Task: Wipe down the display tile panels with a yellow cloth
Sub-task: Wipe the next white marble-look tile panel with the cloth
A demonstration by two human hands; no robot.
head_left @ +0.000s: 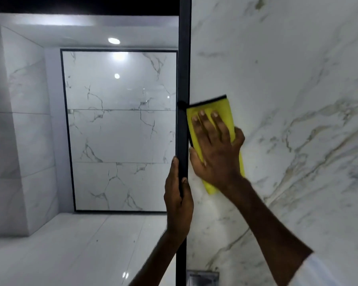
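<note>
Right grip [215, 149]: released, fingers straight and spread, palm flat on the yellow cloth [223, 112], pressing it against the marble tile panel [287, 100]. Thumb lies at the cloth's left edge. Cloth: folded, long axis roughly vertical, dark trim along the top edge; it shows above the fingertips and below the heel of the palm. Its upper left corner touches the black frame [183, 58].

Left grip [179, 195]: grasping the black frame, just left of and below the right grip; thumb on the near face, fingers wrapped round the far side. The two grips are close but apart.

Frame: vertical bar along the panel's left edge, running top to bottom of view. Small dark knob [181, 103] on it, just left of the cloth's top corner.

Panel: white with grey-gold veins, glossy, extends right of and above the right grip.

White sleeve [322, 271] on the right forearm, lower right.

Far left of both grips, beyond the frame: second veined panel [120, 131] in a black border, on a back wall. White glossy floor [70, 244] below it; round ceiling light [114, 40] above
</note>
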